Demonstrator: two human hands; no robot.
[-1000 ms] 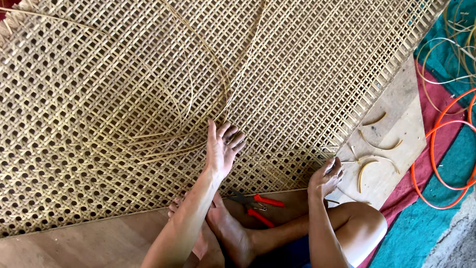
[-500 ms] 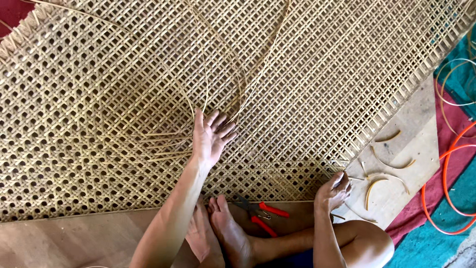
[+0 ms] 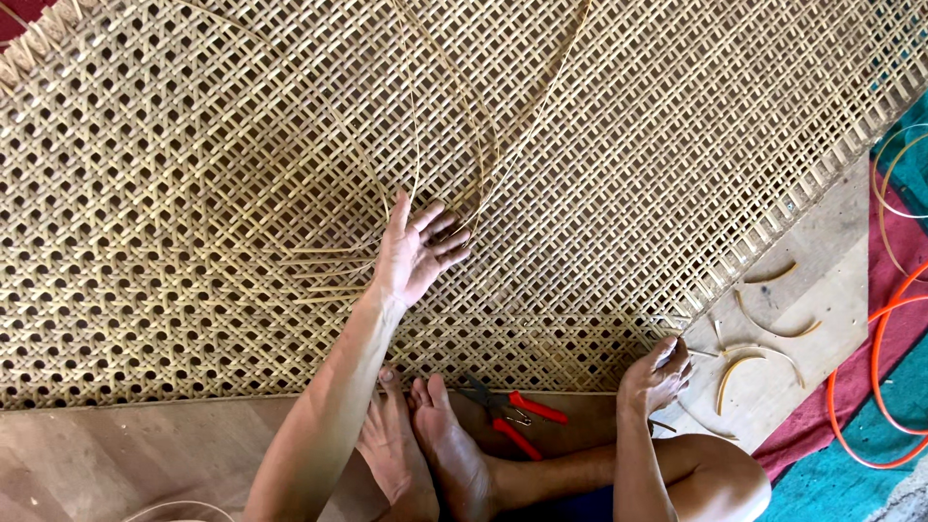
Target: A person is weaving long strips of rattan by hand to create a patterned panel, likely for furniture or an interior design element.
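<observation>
The left hand [image 3: 416,253] lies open, fingers spread, on the cane mat [image 3: 193,193] at frame centre, touching loose strands [image 3: 454,126]. The right hand [image 3: 657,372] curls at the mat's lower-right edge; its grip is unclear. Red-handled pliers [image 3: 507,411] lie by the feet [image 3: 425,449], offcuts [image 3: 764,329] at right.

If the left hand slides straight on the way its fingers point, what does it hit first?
Probably the loose cane strands arching over the woven cane mat just beyond the left hand; their height above the mat is unclear.
</observation>
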